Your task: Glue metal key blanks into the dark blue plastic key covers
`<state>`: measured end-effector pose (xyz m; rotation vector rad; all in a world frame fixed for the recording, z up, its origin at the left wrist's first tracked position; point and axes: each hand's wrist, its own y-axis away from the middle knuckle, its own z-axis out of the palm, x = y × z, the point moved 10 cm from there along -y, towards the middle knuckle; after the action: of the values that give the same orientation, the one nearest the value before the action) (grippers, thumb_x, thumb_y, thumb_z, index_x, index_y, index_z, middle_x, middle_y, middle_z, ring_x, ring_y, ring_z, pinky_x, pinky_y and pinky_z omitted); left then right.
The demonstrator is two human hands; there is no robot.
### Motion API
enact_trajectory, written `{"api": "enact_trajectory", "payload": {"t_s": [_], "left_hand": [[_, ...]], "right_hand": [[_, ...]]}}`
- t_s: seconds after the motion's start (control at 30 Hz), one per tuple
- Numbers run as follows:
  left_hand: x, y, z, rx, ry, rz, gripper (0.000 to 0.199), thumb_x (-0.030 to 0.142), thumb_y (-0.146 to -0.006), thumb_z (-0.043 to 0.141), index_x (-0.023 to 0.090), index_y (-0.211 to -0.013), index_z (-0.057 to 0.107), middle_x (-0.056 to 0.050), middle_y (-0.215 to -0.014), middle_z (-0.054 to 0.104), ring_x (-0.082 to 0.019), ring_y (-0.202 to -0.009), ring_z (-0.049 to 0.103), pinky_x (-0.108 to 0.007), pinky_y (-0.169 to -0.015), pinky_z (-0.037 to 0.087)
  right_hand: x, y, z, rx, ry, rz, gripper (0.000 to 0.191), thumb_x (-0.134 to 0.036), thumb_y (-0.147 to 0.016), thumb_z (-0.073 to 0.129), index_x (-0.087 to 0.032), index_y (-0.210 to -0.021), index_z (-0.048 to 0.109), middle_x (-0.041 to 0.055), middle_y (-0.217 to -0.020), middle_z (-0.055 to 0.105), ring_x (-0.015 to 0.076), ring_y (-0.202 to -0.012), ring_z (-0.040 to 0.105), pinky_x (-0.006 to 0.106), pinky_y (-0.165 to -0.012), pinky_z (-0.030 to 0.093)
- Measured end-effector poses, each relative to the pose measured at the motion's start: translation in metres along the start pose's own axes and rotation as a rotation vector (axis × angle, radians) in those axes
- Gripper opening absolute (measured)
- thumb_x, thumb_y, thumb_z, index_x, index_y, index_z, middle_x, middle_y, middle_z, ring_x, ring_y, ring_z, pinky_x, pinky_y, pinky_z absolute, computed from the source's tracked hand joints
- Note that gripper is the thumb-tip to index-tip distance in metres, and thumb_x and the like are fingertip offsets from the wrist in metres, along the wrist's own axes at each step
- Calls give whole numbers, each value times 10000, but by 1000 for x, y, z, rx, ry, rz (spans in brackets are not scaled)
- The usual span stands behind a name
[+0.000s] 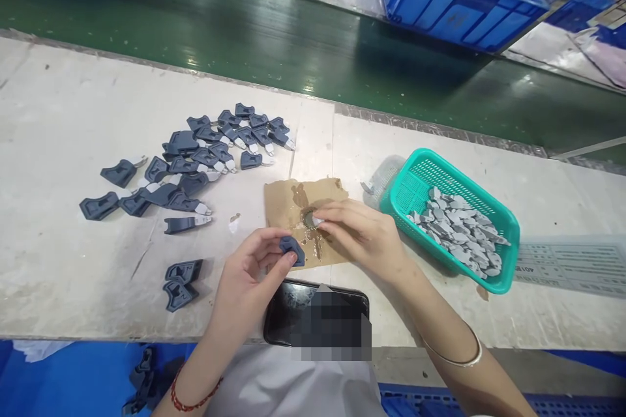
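Note:
My left hand (257, 267) is closed on a dark blue plastic piece (293, 251), held above the near edge of a stained cardboard square (281, 199). Between the fingertips of my right hand (362, 231) is a small light grey piece (317, 221), mostly hidden by the fingers. Its tip is at a small round dish or cap (308, 219) on the cardboard; I cannot tell whether they touch. To the left lie two loose dark blue pieces (183, 270). Beyond them are several blue pieces with grey ends attached (208, 156).
A green basket (508, 260) of light grey pieces (460, 228) stands at the right, beside a printed plastic sheet (572, 264). A phone (281, 313) lies at the front edge. Behind the table runs a green conveyor belt (244, 32), with a blue crate (454, 6) beyond.

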<state>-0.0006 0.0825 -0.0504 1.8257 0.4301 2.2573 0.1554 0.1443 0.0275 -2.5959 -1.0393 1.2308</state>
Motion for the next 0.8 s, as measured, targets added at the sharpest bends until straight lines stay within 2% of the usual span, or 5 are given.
{"api": "enact_trajectory", "payload": {"t_s": [0.13,0.33,0.5,0.63,0.8], "left_hand": [[-3,0,2,-3,-23,-13,219,310,-890,764,205,-1077,720,-40,-988,756,-158,-951,703,-250,-896,568],[-4,-2,4,-20,-35,-13,187,294,-900,750,221,-1069,716,-29,-1013,748,-147,-945,694,-248,-899,555],[-1,0,4,-39,-62,6,195,324,-916,746,221,-1073,697,-40,-1016,742,-159,-945,682,-255,-854,540],[1,2,8,-62,30,18,181,340,-967,693,231,-1097,628,-57,-1059,767,-174,-1001,692,-288,-902,547],[11,3,14,-118,75,65,112,298,-981,670,224,-1054,629,-72,-1110,769,-182,-1082,693,-302,-979,548]], "right_hand": [[-5,-1,9,-62,48,-75,201,-140,-1009,604,-201,-1131,751,91,-1064,814,219,-1064,759,356,-951,618],[-1,-2,4,-21,33,-58,205,-157,-1020,598,-236,-1139,745,70,-1086,812,210,-1036,763,374,-936,623],[-1,-2,7,-50,30,-59,202,-147,-1012,607,-211,-1128,759,84,-1065,817,214,-1057,760,370,-949,621],[13,-2,-5,55,-161,122,151,-184,-973,677,-242,-1043,798,57,-1055,827,209,-987,777,371,-915,637],[46,9,-7,208,-570,493,102,-290,-862,817,-252,-956,829,42,-921,834,179,-766,774,302,-695,648]]}}
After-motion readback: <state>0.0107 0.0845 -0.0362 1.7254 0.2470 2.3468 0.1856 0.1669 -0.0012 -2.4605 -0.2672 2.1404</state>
